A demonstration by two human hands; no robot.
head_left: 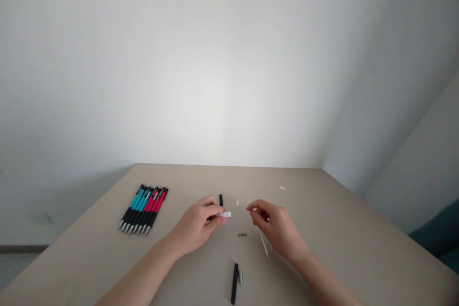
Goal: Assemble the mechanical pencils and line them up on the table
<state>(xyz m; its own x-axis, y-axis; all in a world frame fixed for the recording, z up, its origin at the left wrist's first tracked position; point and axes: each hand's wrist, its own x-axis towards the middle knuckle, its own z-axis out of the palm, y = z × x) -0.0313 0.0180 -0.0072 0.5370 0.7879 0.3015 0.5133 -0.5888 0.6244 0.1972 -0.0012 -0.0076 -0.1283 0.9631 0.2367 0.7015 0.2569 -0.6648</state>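
My left hand (196, 224) is closed around a white pen barrel (225, 214), whose pale end sticks out past the thumb toward the right. Opposite it, my right hand (270, 224) has thumb and fingers drawn together in a pinch; anything between the fingertips is too small to make out. A thin white refill (263, 244) lies just under and beside that hand. Between the hands a small spring (242, 234) rests on the table, with a short black piece (221, 200) and a tiny white piece (237, 202) farther back.
Several blue and red pens (144, 209) lie side by side at the left of the table (201, 179). Close to me are a black tube (234, 283) and a silver cone tip (241, 276). A small white strip (282, 188) lies back right. Walls stand behind and right.
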